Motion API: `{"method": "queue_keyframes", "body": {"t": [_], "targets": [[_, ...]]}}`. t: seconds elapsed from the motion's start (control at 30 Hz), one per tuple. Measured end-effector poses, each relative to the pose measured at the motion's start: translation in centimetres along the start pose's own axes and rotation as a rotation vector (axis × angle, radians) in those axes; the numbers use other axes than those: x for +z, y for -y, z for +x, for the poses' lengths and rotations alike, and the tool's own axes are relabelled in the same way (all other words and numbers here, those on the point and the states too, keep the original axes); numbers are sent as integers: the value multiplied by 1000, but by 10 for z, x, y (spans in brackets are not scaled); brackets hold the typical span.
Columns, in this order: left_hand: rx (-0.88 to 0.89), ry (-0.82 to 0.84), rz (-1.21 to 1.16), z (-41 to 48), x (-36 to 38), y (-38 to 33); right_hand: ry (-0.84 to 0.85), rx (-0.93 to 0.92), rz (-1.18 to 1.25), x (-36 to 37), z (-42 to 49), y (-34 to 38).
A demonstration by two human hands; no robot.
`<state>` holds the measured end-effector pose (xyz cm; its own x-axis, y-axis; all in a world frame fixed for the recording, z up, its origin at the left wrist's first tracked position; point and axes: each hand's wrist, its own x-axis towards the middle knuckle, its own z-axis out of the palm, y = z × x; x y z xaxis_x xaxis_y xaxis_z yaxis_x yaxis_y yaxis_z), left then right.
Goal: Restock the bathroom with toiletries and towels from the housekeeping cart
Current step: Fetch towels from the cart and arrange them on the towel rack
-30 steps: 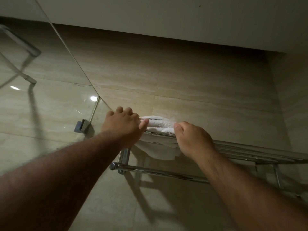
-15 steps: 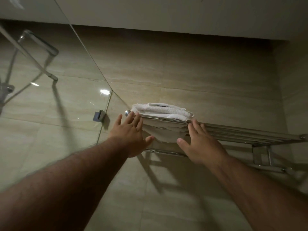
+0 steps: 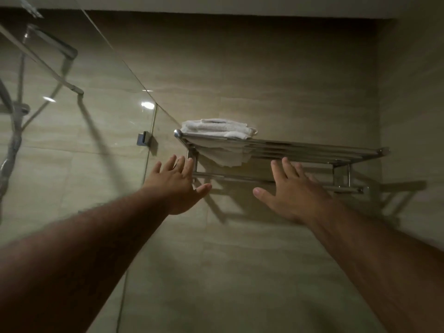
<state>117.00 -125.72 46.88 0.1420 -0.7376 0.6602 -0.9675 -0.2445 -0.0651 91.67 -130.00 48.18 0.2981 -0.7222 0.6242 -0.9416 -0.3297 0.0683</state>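
I see the folded white towels (image 3: 217, 128) stacked on the left end of the wall rack (image 3: 312, 147), their long side running 9 to 3 o'clock along the bars, with a loose flap sagging through below. Both my hands are empty, fingers straight and spread. From my left hand (image 3: 177, 188) the stack lies at about 1 o'clock, from my right hand (image 3: 290, 195) at about 11. The left looks nearer. Whether my right fingertips touch the rack's front bar, I cannot tell. I can read no brand, label or writing anywhere.
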Motion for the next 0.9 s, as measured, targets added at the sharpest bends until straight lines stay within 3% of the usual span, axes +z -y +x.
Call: {"method": "queue_keyframes", "body": {"t": [0.3, 0.53, 0.7, 0.9], "targets": [[18, 161, -121, -113, 73, -13, 137, -42, 143, 73, -95, -7], [-28, 303, -312, -196, 138, -26, 249, 67, 188, 117, -179, -18], [94, 347, -378, -233, 175, -46, 336, 73, 179, 134, -234, -17], [263, 314, -460, -259, 197, -68, 379, 248, 184, 143, -279, -16]]}}
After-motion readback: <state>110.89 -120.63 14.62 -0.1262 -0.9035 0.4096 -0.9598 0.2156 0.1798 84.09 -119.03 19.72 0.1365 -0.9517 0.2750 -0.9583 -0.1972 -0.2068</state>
